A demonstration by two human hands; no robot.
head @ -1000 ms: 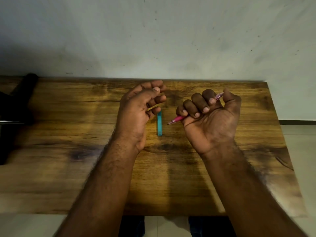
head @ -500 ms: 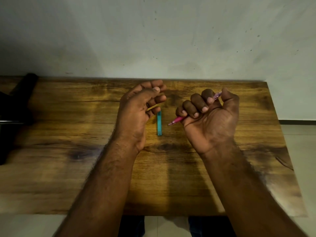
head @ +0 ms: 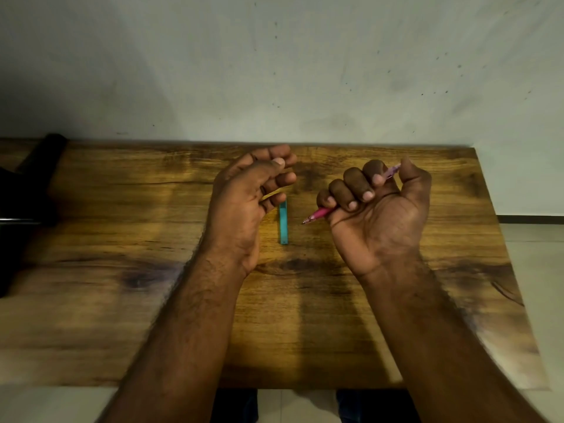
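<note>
Both forearms come in from 6 o'clock over the wooden desk (head: 305, 331). Right hand (head: 378, 215) at 3 o'clock, fist curled round a pink pen (head: 319, 213), tip pointing toward 8. Teal pen cap (head: 283, 222) lies flat on the desk between the hands. Left hand (head: 244, 209) at 9, fingers loosely curled, holding nothing visible. Dark object (head: 27, 190) at far 9.

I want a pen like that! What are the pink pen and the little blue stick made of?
The pink pen, gripped in the right hand, looks like see-through shiny plastic. The blue stick seems smooth, matte plastic, though that is hard to tell. It lies on a table with wood grain.
</note>
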